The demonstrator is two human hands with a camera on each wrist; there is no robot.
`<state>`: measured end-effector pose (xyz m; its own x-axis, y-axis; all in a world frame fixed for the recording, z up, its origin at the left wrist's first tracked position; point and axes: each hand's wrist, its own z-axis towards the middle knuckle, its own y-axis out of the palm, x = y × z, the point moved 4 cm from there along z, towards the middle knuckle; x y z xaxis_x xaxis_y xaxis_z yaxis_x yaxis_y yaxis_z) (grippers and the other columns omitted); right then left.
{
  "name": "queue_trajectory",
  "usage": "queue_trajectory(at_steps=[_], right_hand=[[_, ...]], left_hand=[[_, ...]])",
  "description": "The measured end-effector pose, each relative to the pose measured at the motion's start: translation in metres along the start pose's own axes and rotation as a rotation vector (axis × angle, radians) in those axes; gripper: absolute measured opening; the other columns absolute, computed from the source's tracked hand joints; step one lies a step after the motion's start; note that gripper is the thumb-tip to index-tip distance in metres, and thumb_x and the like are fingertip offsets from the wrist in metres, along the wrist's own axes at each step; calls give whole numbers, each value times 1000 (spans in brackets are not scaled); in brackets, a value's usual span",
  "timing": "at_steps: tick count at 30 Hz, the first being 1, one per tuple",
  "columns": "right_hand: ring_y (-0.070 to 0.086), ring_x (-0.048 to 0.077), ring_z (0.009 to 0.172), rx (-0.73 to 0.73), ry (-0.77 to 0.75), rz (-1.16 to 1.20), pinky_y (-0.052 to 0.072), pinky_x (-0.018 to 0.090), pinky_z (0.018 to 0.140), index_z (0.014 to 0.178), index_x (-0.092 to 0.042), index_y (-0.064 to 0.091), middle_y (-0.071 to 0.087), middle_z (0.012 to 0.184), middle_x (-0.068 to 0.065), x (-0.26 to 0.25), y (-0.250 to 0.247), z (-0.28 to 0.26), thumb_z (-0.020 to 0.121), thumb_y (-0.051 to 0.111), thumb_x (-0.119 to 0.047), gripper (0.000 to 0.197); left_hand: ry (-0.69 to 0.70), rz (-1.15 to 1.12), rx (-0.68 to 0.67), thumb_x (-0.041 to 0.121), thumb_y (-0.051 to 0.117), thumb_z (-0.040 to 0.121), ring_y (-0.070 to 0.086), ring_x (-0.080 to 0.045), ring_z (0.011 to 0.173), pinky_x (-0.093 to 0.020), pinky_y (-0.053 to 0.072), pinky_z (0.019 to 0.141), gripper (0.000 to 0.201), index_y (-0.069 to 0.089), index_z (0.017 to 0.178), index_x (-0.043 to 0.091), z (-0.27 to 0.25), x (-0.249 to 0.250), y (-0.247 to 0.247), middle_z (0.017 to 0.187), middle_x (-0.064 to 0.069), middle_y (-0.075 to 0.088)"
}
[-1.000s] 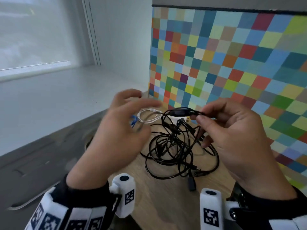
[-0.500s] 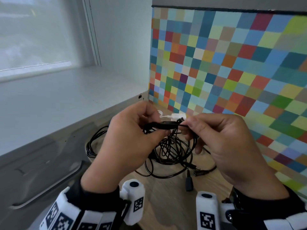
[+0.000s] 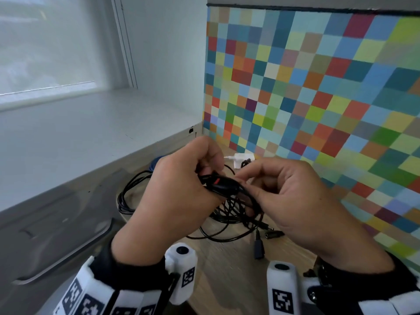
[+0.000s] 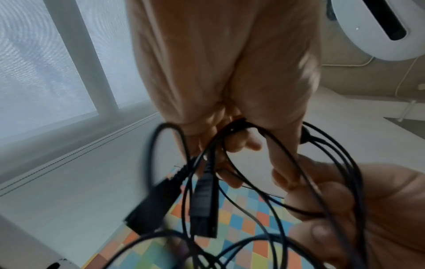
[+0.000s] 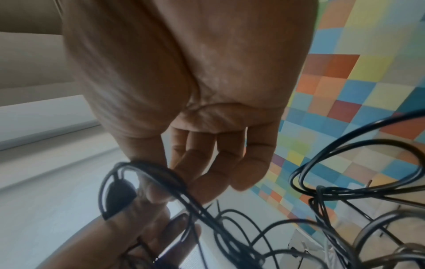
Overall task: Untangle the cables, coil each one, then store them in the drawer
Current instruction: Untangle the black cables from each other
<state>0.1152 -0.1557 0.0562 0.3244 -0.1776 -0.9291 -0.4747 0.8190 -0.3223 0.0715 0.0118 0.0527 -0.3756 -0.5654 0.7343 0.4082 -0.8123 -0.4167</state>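
Raised since earlier: 2 hands gripping black cable tangle.

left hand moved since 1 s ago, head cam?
Yes. The left hand closed in toward the right hand and now grips the black cable. Relative to the checkered panel, it shifted right; the camera also moved.

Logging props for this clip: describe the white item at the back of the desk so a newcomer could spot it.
Start at the checkered wall and drop to its base on the wooden desk. The white adapter lies there beyond both hands; it alone is white and boxy among the black cables.
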Motion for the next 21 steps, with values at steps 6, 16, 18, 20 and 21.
queue_trajectory(at_steps=[6, 16, 18, 20, 21], right_hand=[[70, 20, 67, 60, -106, -60, 59, 35, 63, 87, -29, 75, 75, 74, 1, -2, 2, -1, 87, 77, -26, 4], [58, 16, 55, -119, 35, -106, 48, 33, 59, 96, -34, 74, 69, 63, 8, 6, 9, 0, 83, 72, -47, 18], [54, 15, 53, -126, 21, -106, 45, 29, 55, 91, -32, 73, 62, 57, 4, 5, 4, 0, 92, 74, -27, 5], [60, 15, 52, -90, 5, -123, 49, 26, 54, 86, -29, 72, 64, 57, 3, 7, -3, 1, 95, 71, -15, 17], [63, 17, 52, -46, -1, -136, 52, 27, 55, 85, -28, 72, 66, 59, 4, 7, -7, 2, 95, 70, -14, 17]], left_hand=[[-60, 53, -35, 28, 80, 67, 66, -24, 70, -48, 56, 63, 28, 54, 78, 25, 1, -5, -9, 73, 0, 69], [-115, 317, -76, 27, 81, 63, 45, -16, 58, -35, 40, 60, 42, 39, 70, 23, 0, -3, 4, 63, 2, 57], [-108, 297, -88, 32, 82, 62, 43, -17, 60, -34, 39, 60, 45, 38, 69, 23, 0, -1, 3, 64, 3, 57], [-116, 247, -117, 38, 84, 61, 46, -15, 64, -31, 40, 59, 47, 40, 69, 25, -1, 1, 1, 67, 3, 59], [-121, 215, -147, 40, 86, 60, 49, -13, 64, -30, 42, 59, 45, 44, 71, 26, -2, 2, 0, 70, 3, 60]])
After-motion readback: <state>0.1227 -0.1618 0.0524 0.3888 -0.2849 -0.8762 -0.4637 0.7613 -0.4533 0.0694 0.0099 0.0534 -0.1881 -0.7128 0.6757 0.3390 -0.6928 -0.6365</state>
